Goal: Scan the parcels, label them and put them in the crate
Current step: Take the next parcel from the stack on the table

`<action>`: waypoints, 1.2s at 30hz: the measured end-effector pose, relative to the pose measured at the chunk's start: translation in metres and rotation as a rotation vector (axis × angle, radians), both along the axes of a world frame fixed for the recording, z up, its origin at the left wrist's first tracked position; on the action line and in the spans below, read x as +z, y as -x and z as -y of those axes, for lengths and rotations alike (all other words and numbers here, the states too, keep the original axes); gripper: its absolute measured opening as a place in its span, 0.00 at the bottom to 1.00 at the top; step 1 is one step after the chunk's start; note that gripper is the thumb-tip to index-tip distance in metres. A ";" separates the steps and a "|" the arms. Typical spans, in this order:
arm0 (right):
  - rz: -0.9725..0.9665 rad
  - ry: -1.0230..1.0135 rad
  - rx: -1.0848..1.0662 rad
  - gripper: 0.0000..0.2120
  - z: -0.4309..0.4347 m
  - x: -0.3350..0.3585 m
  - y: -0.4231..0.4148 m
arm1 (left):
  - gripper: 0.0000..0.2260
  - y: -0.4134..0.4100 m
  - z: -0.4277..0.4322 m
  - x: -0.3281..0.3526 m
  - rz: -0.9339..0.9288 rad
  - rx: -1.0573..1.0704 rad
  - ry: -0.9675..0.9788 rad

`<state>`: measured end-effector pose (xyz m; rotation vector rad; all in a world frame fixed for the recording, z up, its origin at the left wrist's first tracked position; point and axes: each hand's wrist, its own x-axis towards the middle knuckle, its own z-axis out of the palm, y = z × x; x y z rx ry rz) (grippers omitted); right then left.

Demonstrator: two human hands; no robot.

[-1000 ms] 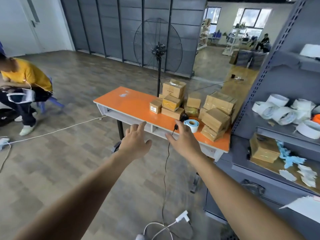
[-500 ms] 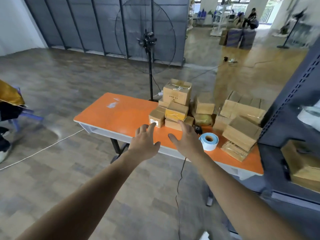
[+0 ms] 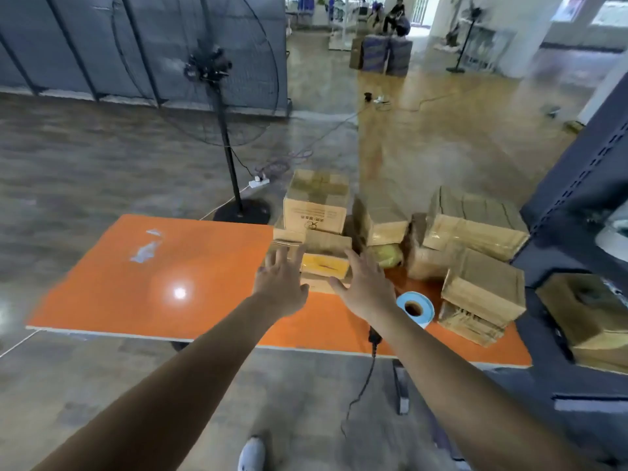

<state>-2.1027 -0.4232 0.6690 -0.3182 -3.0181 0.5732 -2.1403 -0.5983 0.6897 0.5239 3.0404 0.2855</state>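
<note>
Table (image 3: 153, 283): smooth, glossy orange top with a bright glare spot and scuffed pale patches. Parcels (image 3: 482, 287) on it: matt brown cardboard, several wrapped in shiny clear tape. Label roll (image 3: 415, 309) beside the parcels: blue-and-white paper. Floor (image 3: 85, 158) around the table: polished, reflective.

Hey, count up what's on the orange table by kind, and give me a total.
Cardboard parcels: 10 visible, some partly hidden in the stacks
Yellow-green bag: 1
Blue label roll: 1
Black corded scanner: 1, mostly behind the right arm
Total: 13
</note>
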 end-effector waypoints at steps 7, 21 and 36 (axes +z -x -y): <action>0.170 -0.006 -0.208 0.34 -0.004 -0.029 0.075 | 0.34 0.102 -0.007 -0.028 0.078 -0.184 0.047; 0.104 0.200 -0.173 0.28 -0.026 -0.068 0.111 | 0.37 0.150 -0.040 -0.073 0.412 -0.154 -0.197; 0.053 0.442 -0.276 0.28 -0.067 -0.018 0.103 | 0.47 0.139 -0.051 -0.035 0.263 -0.393 -0.285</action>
